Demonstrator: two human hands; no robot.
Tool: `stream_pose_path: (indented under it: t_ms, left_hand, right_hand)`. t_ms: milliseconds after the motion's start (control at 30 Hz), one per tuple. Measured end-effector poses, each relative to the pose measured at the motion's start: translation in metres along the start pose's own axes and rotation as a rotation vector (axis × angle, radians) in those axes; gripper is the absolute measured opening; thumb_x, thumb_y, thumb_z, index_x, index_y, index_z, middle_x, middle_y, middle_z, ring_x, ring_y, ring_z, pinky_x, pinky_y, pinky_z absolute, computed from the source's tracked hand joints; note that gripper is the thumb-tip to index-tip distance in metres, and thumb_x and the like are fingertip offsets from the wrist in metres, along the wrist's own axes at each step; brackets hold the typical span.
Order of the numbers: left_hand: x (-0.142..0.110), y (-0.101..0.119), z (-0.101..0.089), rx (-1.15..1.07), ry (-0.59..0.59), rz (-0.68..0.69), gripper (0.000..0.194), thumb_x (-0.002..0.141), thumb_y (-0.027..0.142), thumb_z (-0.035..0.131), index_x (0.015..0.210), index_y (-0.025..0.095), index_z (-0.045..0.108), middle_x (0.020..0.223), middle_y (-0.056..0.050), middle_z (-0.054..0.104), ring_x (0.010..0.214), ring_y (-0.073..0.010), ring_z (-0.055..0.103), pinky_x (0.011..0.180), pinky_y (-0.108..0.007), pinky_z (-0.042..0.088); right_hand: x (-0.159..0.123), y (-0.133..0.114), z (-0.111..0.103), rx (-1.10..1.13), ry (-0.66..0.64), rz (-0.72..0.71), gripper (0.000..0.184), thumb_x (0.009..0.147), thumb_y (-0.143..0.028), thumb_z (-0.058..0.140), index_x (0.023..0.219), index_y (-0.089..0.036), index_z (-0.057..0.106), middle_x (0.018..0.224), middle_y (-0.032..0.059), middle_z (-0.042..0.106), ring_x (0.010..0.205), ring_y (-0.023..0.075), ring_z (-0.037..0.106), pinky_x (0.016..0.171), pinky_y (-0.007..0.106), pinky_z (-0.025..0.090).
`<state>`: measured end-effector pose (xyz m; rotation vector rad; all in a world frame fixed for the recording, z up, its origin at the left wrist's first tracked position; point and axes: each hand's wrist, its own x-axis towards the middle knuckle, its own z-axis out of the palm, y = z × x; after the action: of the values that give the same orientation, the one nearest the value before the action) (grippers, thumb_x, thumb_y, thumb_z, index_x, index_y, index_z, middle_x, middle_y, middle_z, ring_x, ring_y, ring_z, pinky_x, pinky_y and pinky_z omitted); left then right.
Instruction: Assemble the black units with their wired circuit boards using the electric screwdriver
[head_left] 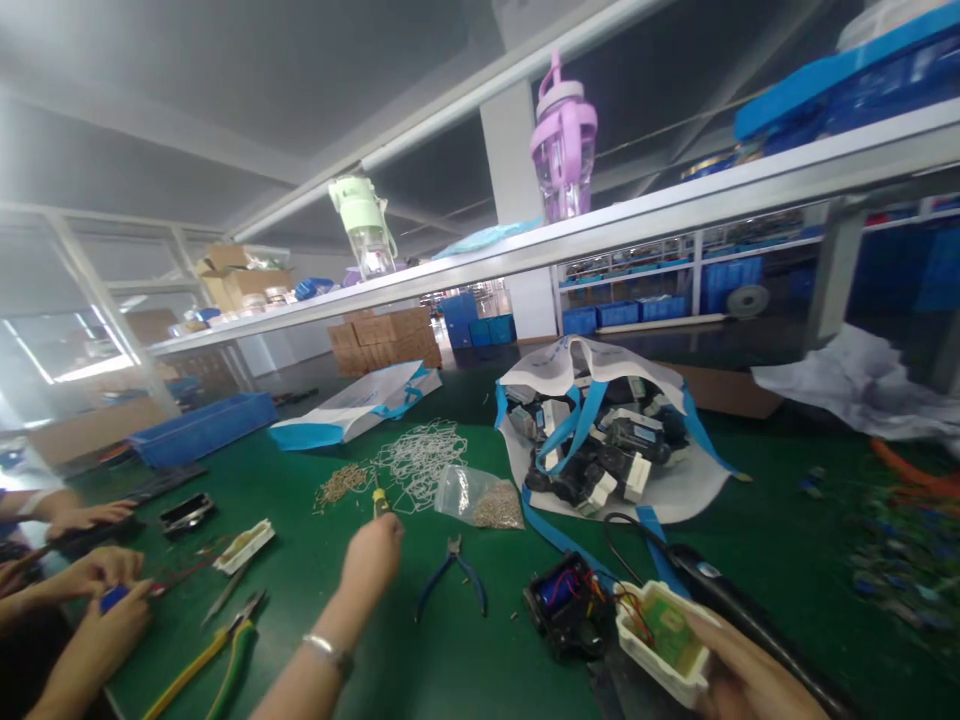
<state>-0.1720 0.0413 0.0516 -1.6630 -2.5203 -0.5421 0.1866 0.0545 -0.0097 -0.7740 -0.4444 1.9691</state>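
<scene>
My left hand is closed on a yellow-handled screwdriver, its far end near a heap of small brass-coloured screws. At the lower right, my right hand grips a white plastic housing with a green circuit board inside. Red and other thin wires run from the board to an open black casing with a blue part in it. Between my hands lie blue-handled cutters with their handles spread.
Behind them are a heap of white wire pieces, a clear bag of small parts and a tote full of black-and-white devices. Green-and-yellow pliers lie left. Co-workers' hands work at the left edge. A shelf spans above.
</scene>
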Motion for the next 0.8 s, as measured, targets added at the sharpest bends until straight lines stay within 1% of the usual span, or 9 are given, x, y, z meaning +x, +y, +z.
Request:
stream_pose_path:
  t_ms: [67,133,233,333,467,533,667,733,800]
  left_hand:
    - [0.023,-0.024,-0.015,0.04,0.036,-0.097,0.019,0.074,0.017,0.039,0.07,0.014,0.058,0.072,-0.013,0.06,0.072,-0.0249,0.056,0.062,-0.032,0.039]
    - [0.037,-0.035,-0.024,0.06,0.074,-0.155,0.022,0.072,0.019,0.042,0.08,0.009,0.059,0.079,-0.018,0.059,0.079,-0.03,0.055,0.063,-0.036,0.041]
    - [0.042,-0.028,-0.022,0.041,0.122,-0.109,0.037,0.074,0.026,0.041,0.101,0.005,0.053,0.099,-0.021,0.055,0.098,-0.0337,0.048,0.075,-0.041,0.04]
    - [0.028,0.005,0.001,-0.017,0.095,0.024,0.044,0.076,0.034,0.042,0.108,0.006,0.051,0.112,-0.019,0.05,0.108,-0.0308,0.042,0.089,-0.041,0.035]
    - [-0.016,0.069,0.04,-0.146,-0.059,0.275,0.047,0.074,0.041,0.05,0.113,0.016,0.05,0.118,-0.007,0.05,0.109,-0.0191,0.044,0.093,-0.027,0.034]
    - [-0.038,0.097,0.052,-0.283,-0.155,0.385,0.05,0.072,0.039,0.053,0.115,0.014,0.049,0.12,-0.01,0.048,0.112,-0.0216,0.041,0.096,-0.03,0.03]
    - [-0.056,0.13,0.062,-0.265,-0.23,0.397,0.039,0.072,0.028,0.052,0.108,0.013,0.055,0.111,-0.012,0.054,0.104,-0.024,0.047,0.091,-0.032,0.033]
    - [-0.056,0.136,0.065,-0.24,-0.261,0.381,0.024,0.075,0.026,0.049,0.093,0.015,0.061,0.095,-0.011,0.061,0.091,-0.0233,0.054,0.08,-0.031,0.038]
    - [-0.054,0.138,0.068,-0.23,-0.287,0.358,0.022,0.079,0.028,0.044,0.078,0.017,0.063,0.079,-0.008,0.063,0.077,-0.0212,0.057,0.069,-0.028,0.039]
  right_hand:
    - [0.0,0.001,0.0,-0.004,-0.033,-0.022,0.037,0.065,-0.024,0.072,0.098,-0.015,0.061,0.099,0.01,0.062,0.097,0.0313,0.054,0.081,0.04,0.048]
    - [-0.001,0.002,-0.001,-0.011,-0.069,-0.046,0.036,0.067,-0.027,0.071,0.099,-0.014,0.06,0.1,0.0097,0.062,0.099,0.0303,0.053,0.084,0.04,0.047]
    - [-0.004,0.003,-0.002,-0.024,-0.111,-0.068,0.033,0.071,-0.028,0.068,0.101,-0.016,0.059,0.101,0.0086,0.062,0.1,0.0285,0.053,0.085,0.041,0.045]
    - [-0.006,0.003,-0.001,-0.037,-0.13,-0.07,0.031,0.072,-0.028,0.067,0.099,-0.016,0.06,0.098,0.0082,0.062,0.097,0.027,0.055,0.084,0.039,0.045]
    - [-0.008,0.003,0.001,-0.055,-0.16,-0.087,0.028,0.074,-0.028,0.066,0.099,-0.018,0.059,0.098,0.0074,0.062,0.094,0.0252,0.057,0.082,0.038,0.045]
    - [-0.008,0.003,0.002,-0.065,-0.175,-0.098,0.028,0.075,-0.028,0.065,0.099,-0.018,0.058,0.1,0.0076,0.062,0.094,0.025,0.057,0.081,0.038,0.045]
    - [-0.008,0.004,-0.001,-0.074,-0.181,-0.114,0.031,0.072,-0.026,0.066,0.1,-0.019,0.057,0.098,0.0066,0.062,0.094,0.0248,0.057,0.086,0.04,0.041]
    - [-0.008,0.005,-0.003,-0.081,-0.179,-0.116,0.033,0.07,-0.024,0.067,0.1,-0.019,0.056,0.095,0.0054,0.062,0.093,0.0249,0.057,0.088,0.042,0.039]
    - [-0.008,0.005,-0.004,-0.096,-0.173,-0.117,0.034,0.069,-0.022,0.066,0.101,-0.02,0.054,0.094,0.0044,0.063,0.091,0.0243,0.058,0.087,0.042,0.04]
